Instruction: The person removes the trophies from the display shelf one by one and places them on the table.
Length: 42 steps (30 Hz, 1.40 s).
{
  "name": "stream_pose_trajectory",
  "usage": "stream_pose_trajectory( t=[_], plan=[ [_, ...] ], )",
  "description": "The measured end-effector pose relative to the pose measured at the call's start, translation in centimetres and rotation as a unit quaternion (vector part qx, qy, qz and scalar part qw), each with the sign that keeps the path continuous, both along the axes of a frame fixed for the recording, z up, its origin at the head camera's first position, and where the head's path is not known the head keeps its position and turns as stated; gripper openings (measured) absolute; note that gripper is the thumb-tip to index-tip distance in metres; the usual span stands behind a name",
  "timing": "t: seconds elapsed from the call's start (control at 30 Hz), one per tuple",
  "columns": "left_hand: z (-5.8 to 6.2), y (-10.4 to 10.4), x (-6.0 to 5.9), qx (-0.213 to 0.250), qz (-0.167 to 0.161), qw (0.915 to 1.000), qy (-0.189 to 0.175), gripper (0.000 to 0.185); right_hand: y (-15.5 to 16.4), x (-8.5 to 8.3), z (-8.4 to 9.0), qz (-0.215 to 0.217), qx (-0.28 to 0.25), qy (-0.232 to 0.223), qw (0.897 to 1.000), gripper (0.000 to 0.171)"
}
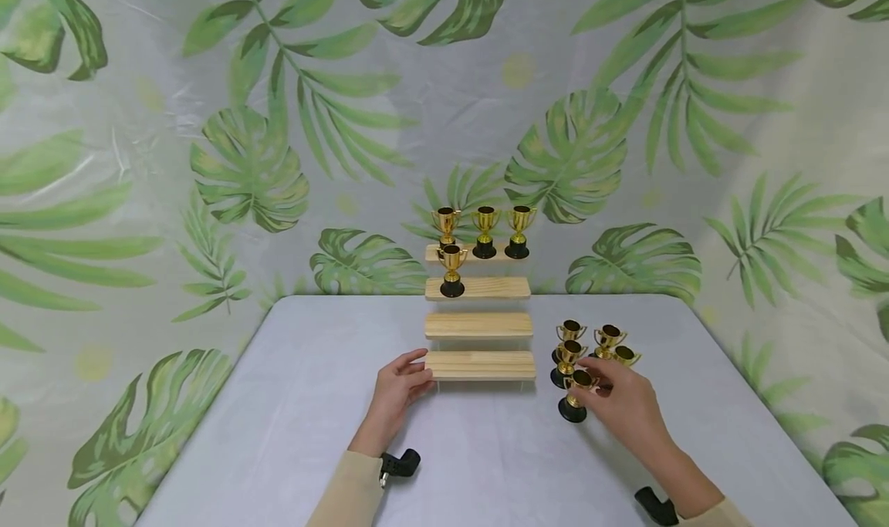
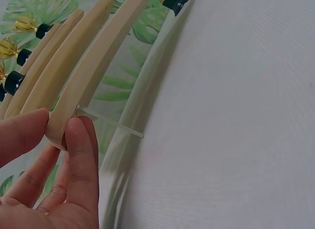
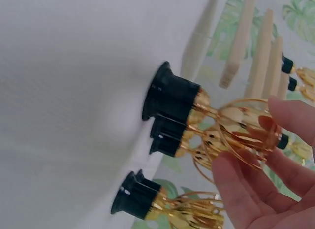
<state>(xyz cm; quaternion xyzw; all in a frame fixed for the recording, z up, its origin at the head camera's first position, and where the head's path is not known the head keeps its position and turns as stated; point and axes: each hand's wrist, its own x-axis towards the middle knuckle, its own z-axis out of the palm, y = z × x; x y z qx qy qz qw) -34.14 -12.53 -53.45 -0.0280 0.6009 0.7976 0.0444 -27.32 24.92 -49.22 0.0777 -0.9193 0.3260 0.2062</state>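
Observation:
My left hand point(image 1: 394, 394) pinches the left end of the lowest wooden board point(image 1: 482, 366) of a tiered display stand. In the left wrist view the thumb is on one face of that board point(image 2: 101, 56) and the fingers are on the other. To the right of the stand, my right hand point(image 1: 625, 405) holds the cup of the front gold trophy point(image 1: 572, 411) between thumb and fingers. Its flared black base point(image 3: 172, 93) shows uncovered in the right wrist view. Close around this hand are several more small trophies, including one just behind point(image 1: 561, 376).
Three trophies stand along the top board point(image 1: 500, 254), and another trophy point(image 1: 452, 272) is at the left of the second board point(image 1: 496, 288). The third board point(image 1: 479, 325) holds nothing. A white-covered table point(image 1: 333, 334) carries everything, with a leaf-print curtain point(image 1: 444, 103) behind.

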Motion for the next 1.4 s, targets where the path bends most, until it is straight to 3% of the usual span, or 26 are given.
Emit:
stream_pose_trajectory(
  t=[0.27,0.63,0.9,1.4],
  plan=[
    [0.0,-0.1,0.0,0.008,0.016,0.9998,0.003,0.051,0.0,0.3,1.9,0.008,-0.005,0.031,0.999,0.049],
    [-0.1,-0.4,0.1,0.006,0.009,0.9999,0.008,0.047,-1.2,0.0,4.7,0.016,-0.019,0.046,0.999,0.05],
    [-0.1,-0.1,0.1,0.021,0.003,0.9997,0.009,0.05,-3.5,-1.1,7.6,0.06,-0.037,0.071,0.995,0.046],
    [-0.3,-0.2,0.0,0.023,0.006,0.9997,0.011,0.047,-8.3,-4.4,11.6,0.116,-0.079,0.062,0.988,0.046]
  ],
)
